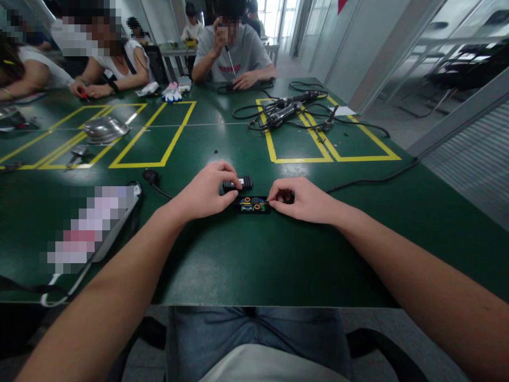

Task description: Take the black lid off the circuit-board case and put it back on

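An opened black power adapter case [253, 211] lies on the green table, its circuit board [254, 201] with copper-coloured coils facing up. Just behind it rests a ribbed black cover [245, 182] with a white label. My left hand [212, 193] is at the left end of both, thumb by the case and curled fingers over the cover, with a gap between them. At the case's right end, my right hand [298, 199] pinches thumb and forefinger together. What sits in that pinch is too small to tell; a dark part shows behind the fingers.
A black cord [374, 181] runs off right; a plug [151, 176] lies left. Nearer is a blurred-out phone-like slab [115, 233] with a white cable. Farther back are a metal bowl-shaped part [105, 129], tangled black cables and tools [284, 111], and co-workers [234, 53] seated opposite.
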{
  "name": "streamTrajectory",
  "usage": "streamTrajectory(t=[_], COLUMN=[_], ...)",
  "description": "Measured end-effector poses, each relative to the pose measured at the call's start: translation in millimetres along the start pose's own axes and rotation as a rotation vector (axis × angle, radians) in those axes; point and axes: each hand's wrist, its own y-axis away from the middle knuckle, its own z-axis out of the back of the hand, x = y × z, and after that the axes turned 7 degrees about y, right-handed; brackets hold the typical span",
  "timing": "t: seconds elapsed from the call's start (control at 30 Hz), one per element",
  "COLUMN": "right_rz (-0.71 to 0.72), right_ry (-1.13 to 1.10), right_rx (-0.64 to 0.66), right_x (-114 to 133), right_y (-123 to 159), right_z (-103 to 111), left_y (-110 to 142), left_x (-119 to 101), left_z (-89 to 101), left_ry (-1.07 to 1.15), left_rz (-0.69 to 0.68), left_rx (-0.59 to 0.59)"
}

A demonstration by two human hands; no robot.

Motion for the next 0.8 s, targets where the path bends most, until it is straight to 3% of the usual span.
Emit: streamTrajectory(t=[0.07,0.13,0.37,0.8], right_rz=[0.007,0.005,-0.004,-0.069], right_ry=[0.003,0.004,0.015,-0.167], right_rx=[-0.001,0.003,0.003,0.003], right_x=[-0.1,-0.6,-1.0,-5.4], right_y=[-0.1,-0.2,-0.3,0.2], right_z=[-0.3,-0.7,-3.0,-5.8], left_y=[-1.0,-1.9,-4.4,1.1], left_x=[0.5,1.8,4.4,-10.8], left_z=[-8.3,-14.6,-15.6,-11.1], left_ry=[-0.029,-0.033,0.034,0.122], left_rz=[0.043,0.091,0.225,-0.003], left_rx=[-0.102,-0.129,-0.051,-0.116])
